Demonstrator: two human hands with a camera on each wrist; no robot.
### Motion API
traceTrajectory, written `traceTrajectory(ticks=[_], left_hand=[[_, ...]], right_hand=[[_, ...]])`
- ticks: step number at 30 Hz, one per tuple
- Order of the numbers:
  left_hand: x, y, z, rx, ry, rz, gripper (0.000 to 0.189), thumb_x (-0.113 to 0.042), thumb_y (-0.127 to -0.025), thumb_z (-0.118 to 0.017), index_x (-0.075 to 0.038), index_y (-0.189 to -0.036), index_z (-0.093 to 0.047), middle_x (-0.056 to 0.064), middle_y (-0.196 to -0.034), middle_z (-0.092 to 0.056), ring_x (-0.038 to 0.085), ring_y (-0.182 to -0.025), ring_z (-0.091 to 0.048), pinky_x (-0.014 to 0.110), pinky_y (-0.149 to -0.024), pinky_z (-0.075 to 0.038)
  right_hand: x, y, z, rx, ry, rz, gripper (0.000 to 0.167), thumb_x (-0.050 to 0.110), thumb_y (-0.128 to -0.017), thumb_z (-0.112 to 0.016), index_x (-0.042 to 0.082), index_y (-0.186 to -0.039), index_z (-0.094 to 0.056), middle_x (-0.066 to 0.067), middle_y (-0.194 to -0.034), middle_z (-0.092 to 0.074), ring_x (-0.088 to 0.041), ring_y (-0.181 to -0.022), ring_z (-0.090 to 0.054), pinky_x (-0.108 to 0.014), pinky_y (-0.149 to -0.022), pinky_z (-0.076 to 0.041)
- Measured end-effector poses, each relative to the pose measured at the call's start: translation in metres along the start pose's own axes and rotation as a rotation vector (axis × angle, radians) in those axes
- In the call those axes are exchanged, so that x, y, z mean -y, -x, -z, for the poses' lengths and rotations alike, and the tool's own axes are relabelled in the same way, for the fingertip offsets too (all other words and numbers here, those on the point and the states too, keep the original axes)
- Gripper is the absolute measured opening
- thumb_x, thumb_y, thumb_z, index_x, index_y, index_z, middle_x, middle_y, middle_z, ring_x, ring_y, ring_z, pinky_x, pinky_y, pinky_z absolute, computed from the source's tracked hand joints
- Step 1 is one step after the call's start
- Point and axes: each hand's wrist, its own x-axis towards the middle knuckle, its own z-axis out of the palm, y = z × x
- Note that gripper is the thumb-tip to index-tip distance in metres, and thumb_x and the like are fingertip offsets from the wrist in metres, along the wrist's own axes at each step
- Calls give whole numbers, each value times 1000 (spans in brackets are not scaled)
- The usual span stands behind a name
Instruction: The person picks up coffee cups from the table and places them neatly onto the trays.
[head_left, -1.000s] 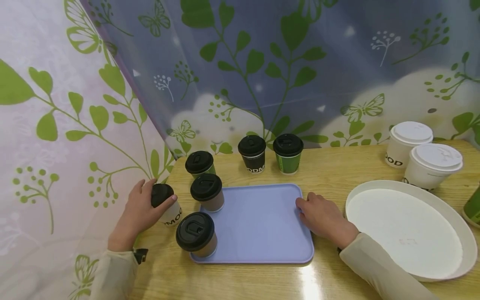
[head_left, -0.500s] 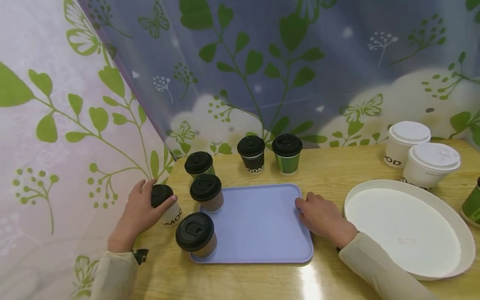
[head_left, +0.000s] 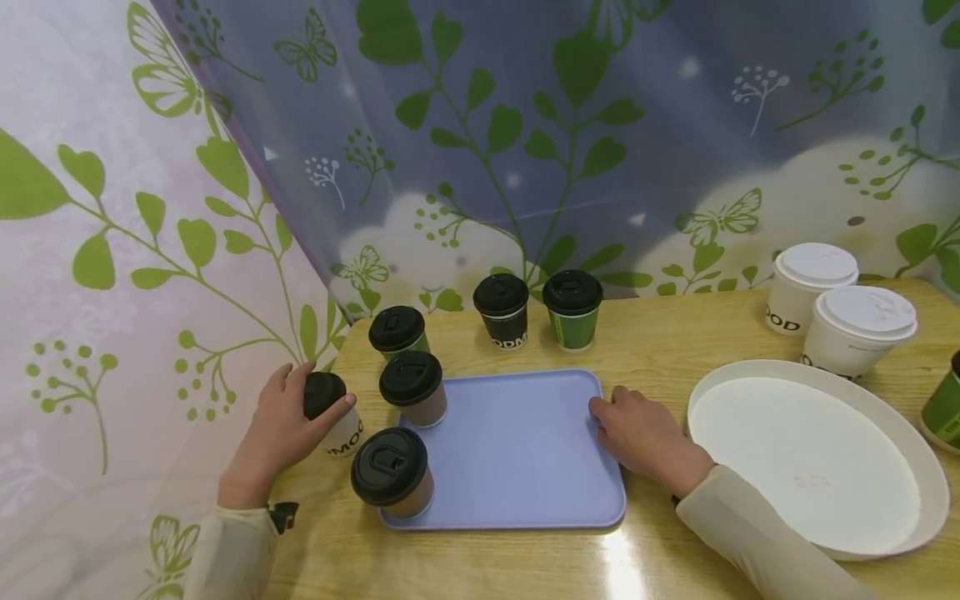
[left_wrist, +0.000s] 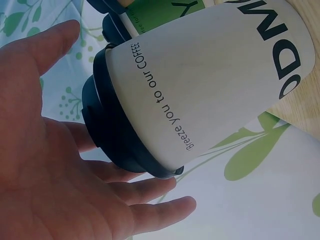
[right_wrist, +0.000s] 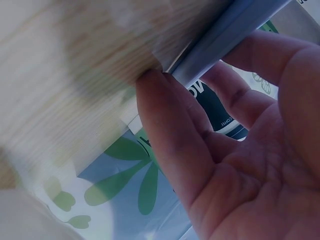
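Note:
My left hand is around the black lid of a white paper coffee cup on the table's left side. In the left wrist view its thumb stands apart from the lid, and the spread fingers lie along the lid's other side. The cup appears tilted in that view. My right hand grips the right rim of a lavender tray, its rim between thumb and fingers. Two brown cups with black lids, a rear one and a front one, stand at the tray's left edge.
Behind the tray stand a black cup and a green cup; another green cup is at back left. A round white tray, two white-lidded cups and a green cup occupy the right. Printed fabric closes off back and left.
The head view has shifted very slightly. Both hands, the cups and the tray stay in the same places relative to each other.

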Motion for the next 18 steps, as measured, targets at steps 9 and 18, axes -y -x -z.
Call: traceTrajectory(ticks=[9, 18], left_hand=[[1, 0, -4, 10, 6, 3, 94, -57, -98, -63, 7, -157, -29, 43, -158, -16, 63, -142, -22, 75, -107, -29], [1, 0, -6, 11, 16, -9, 93, -54, -98, -64, 8, -157, -29, 44, -156, -18, 63, -141, -23, 75, -106, -29]], right_hand=[[0, 1, 0, -5, 2, 2, 9, 11, -96, -68, 8, -105, -68, -13, -85, -56, -24, -70, -53, -39, -53, -47], [0, 0, 0, -3, -5, -1, 8, 11, -96, -68, 9, -104, -68, -12, -86, -56, -24, -70, -53, -39, -53, -47]])
